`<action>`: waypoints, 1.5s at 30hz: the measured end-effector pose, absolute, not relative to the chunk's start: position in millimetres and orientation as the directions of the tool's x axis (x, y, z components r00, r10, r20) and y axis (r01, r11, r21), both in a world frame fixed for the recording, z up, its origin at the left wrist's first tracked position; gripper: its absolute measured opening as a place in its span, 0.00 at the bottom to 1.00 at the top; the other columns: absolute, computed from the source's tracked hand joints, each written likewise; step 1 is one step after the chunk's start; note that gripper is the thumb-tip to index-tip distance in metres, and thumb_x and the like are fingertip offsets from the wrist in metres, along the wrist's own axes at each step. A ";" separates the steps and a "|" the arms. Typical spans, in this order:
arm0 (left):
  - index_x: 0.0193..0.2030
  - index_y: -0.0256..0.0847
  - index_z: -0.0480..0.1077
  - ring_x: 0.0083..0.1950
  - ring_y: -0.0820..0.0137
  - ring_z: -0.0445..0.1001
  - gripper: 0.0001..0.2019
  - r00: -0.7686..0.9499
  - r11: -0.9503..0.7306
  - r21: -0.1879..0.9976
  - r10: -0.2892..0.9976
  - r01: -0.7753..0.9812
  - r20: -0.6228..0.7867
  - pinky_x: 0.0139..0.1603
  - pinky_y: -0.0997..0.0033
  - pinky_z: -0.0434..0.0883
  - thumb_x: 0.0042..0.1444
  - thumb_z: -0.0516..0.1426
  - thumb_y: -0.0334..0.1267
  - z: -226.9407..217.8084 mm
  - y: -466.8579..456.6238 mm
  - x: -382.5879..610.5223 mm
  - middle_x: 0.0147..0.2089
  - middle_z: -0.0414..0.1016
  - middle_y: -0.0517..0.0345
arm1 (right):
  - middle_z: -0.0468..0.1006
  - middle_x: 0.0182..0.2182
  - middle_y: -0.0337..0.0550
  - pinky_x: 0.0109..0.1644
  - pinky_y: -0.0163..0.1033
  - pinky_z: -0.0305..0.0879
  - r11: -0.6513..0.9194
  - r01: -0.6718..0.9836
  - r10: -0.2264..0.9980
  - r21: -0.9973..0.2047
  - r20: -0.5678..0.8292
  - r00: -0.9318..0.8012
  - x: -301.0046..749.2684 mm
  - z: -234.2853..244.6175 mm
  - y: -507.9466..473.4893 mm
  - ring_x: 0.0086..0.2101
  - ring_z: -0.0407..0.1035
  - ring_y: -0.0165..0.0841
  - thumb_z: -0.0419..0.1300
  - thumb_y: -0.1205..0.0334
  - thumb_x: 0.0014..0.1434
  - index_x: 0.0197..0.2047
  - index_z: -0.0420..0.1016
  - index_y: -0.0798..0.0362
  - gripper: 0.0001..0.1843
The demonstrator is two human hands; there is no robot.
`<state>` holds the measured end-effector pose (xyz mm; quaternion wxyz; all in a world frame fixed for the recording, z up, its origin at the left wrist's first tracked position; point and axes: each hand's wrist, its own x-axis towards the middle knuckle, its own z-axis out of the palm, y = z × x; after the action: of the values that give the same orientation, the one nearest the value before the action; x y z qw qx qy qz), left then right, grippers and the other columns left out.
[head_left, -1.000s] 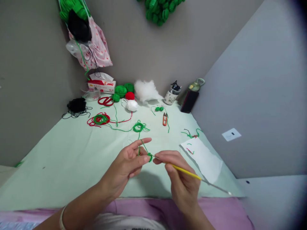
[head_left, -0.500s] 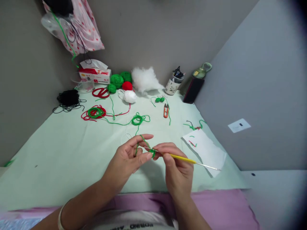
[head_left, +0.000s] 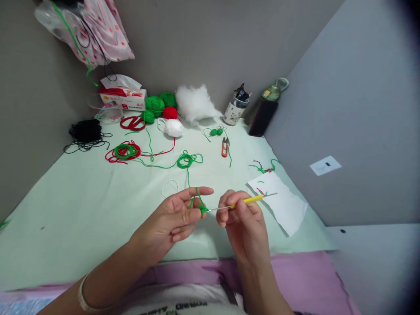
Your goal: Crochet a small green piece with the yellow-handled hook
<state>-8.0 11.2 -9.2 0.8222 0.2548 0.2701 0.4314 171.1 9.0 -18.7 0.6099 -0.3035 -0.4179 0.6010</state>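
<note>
Between the thumb and fingers of my left hand (head_left: 179, 214) is a small green crochet piece (head_left: 203, 209). Green yarn runs over its raised index finger and back to a loose green yarn coil (head_left: 185, 160) on the table. My right hand (head_left: 244, 214) grips a crochet hook (head_left: 252, 200) by its yellow handle, like a pencil. The hook's thin metal tip points left and touches the edge of the crochet piece. A second metal end sticks out to the right of the handle.
Balls of yarn (head_left: 155, 106), white stuffing (head_left: 197, 104), a tissue box (head_left: 123, 98) and a pen cup (head_left: 235, 110) stand along the back wall. Orange thread snips (head_left: 225, 147) lie mid-table. White paper (head_left: 282, 205) with yarn scraps lies right; black yarn (head_left: 85, 131) lies left.
My right hand has drawn back to the right, so the hook tip is at the piece's edge rather than through it. The hook lies flatter, its right end raised. The view shifted slightly.
</note>
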 end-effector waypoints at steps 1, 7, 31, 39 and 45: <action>0.53 0.45 0.84 0.21 0.86 0.51 0.19 0.439 0.464 0.679 0.869 -0.569 -0.226 0.18 0.84 0.49 0.54 0.75 0.38 -9.6 10.2 -5.4 0.33 0.72 0.65 | 0.81 0.31 0.40 0.31 0.32 0.73 0.123 -0.462 0.982 -0.878 0.176 -0.074 168.9 -19.8 8.5 0.28 0.74 0.27 0.67 0.54 0.69 0.38 0.87 0.47 0.10; 0.54 0.47 0.83 0.25 0.82 0.60 0.19 0.236 0.296 0.845 0.949 -0.447 -0.207 0.21 0.82 0.56 0.55 0.74 0.41 -16.0 8.1 1.0 0.34 0.72 0.64 | 0.87 0.42 0.42 0.39 0.35 0.76 0.393 -0.160 0.919 -0.906 0.393 0.032 156.1 -26.5 5.8 0.39 0.78 0.31 0.64 0.62 0.72 0.46 0.88 0.43 0.09; 0.58 0.40 0.81 0.21 0.85 0.45 0.22 0.330 0.456 0.639 0.890 -0.620 -0.315 0.18 0.83 0.48 0.56 0.73 0.35 -10.8 10.7 4.6 0.27 0.63 0.70 | 0.84 0.42 0.46 0.41 0.44 0.78 0.666 0.427 0.680 -0.612 0.734 -0.009 161.0 -32.6 3.2 0.41 0.79 0.38 0.62 0.71 0.69 0.54 0.85 0.40 0.18; 0.53 0.46 0.84 0.22 0.85 0.49 0.19 0.235 0.359 0.739 0.933 -0.569 -0.273 0.17 0.82 0.49 0.54 0.73 0.35 -8.3 11.7 2.7 0.37 0.73 0.63 | 0.84 0.37 0.43 0.35 0.39 0.74 0.428 -0.124 0.904 -0.895 0.425 0.055 159.7 -25.8 12.4 0.35 0.76 0.34 0.64 0.62 0.71 0.44 0.87 0.45 0.08; 0.55 0.46 0.84 0.22 0.85 0.51 0.21 0.228 0.360 0.771 0.933 -0.526 -0.280 0.17 0.82 0.51 0.53 0.74 0.38 -11.4 8.8 4.2 0.38 0.74 0.61 | 0.87 0.38 0.44 0.38 0.39 0.76 0.298 -0.196 0.955 -0.934 0.294 0.049 161.0 -31.6 13.1 0.31 0.77 0.32 0.65 0.56 0.70 0.43 0.87 0.48 0.09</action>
<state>4.2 8.8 -11.4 0.7348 0.2718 0.3740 0.4962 161.0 13.1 -31.6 0.6220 -0.3707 -0.5118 0.4623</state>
